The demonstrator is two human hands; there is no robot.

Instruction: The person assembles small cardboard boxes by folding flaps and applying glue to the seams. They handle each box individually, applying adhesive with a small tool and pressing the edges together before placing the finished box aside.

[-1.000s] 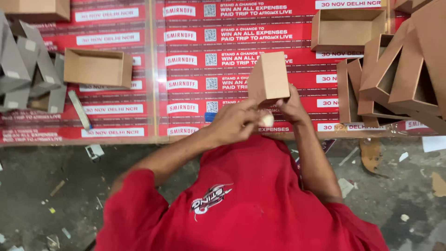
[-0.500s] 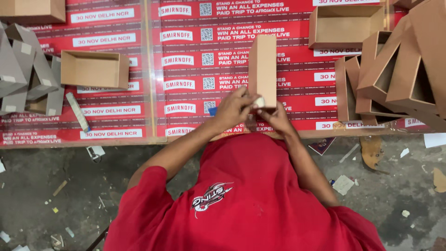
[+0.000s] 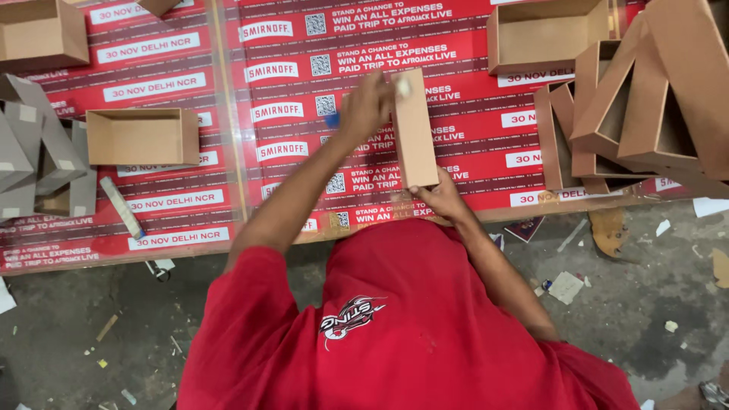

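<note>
Landmark: the narrow brown cardboard box (image 3: 414,129) standing upright at centre, gripped at its bottom end and touched at its top end.

Red printed sheets with white label strips (image 3: 296,68) are lying flat under and all around it.

An open shallow brown cardboard box (image 3: 142,137) is sitting well to its left; another open box (image 3: 42,34) is lying farther left and above.

A wide open brown box (image 3: 543,34) is sitting above it to the right.

A heap of tilted brown box shells (image 3: 645,99) is leaning at far right.

Folded grey cardboard pieces (image 3: 30,144) are lying at far left.

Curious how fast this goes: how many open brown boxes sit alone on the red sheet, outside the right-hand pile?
3: top-left box, mid-left box, top-right box. Another may be cut off at the top edge.
</note>
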